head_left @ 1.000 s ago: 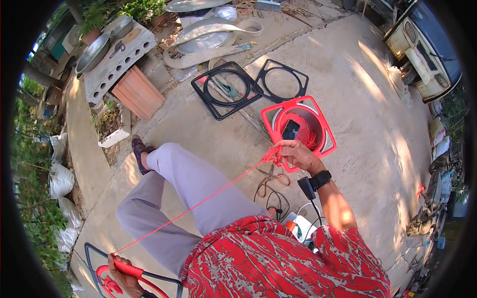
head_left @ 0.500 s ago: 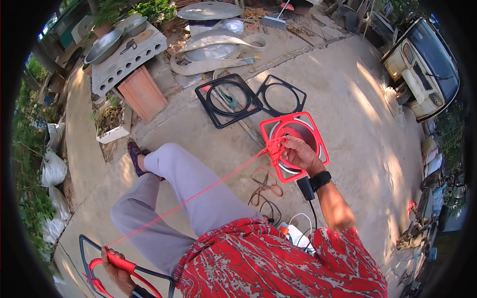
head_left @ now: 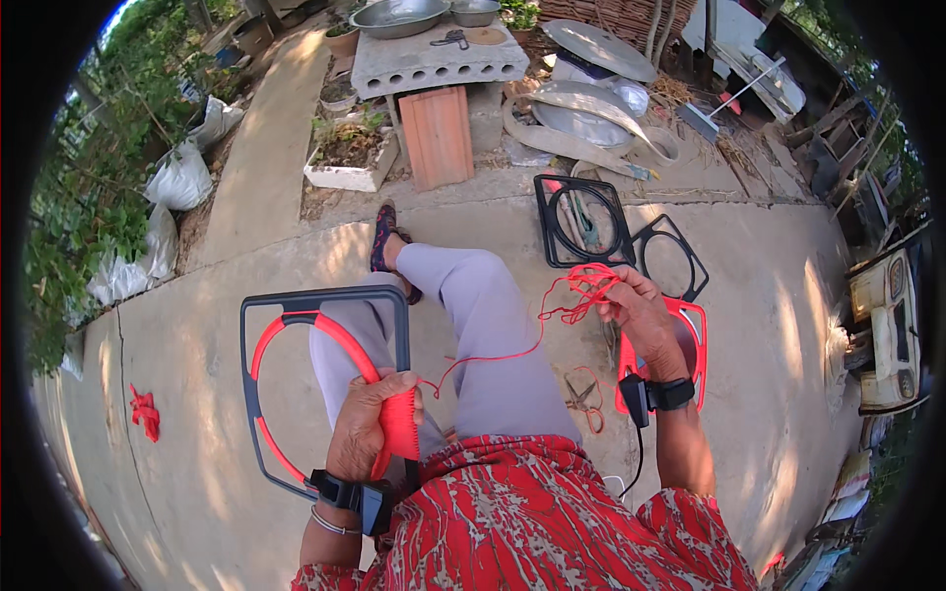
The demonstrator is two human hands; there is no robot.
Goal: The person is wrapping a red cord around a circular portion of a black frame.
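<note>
My left hand (head_left: 357,428) grips a black square frame (head_left: 325,297) with a round ring inside, held upright over my left leg. Red cord (head_left: 400,424) is wound tightly around the side under my fingers, and red also covers parts of the ring. From there a slack strand (head_left: 493,359) runs across my lap to a loose tangle of red cord (head_left: 583,286), pinched in my right hand (head_left: 641,320). Below that hand a red square frame (head_left: 698,345) lies on the ground, partly hidden by my wrist. Scissors (head_left: 581,392) with reddish handles lie between it and my leg.
Two black frames, a larger one (head_left: 543,222) and a smaller one (head_left: 695,254), lie ahead on the concrete. Beyond stand a block-topped table (head_left: 434,59), a white planter (head_left: 345,177) and metal lids (head_left: 599,49). A red scrap (head_left: 144,414) lies at the left.
My left hand has brought the frame up and inward from the low left. The cord between my hands went from taut to slack. The view has swung left.
</note>
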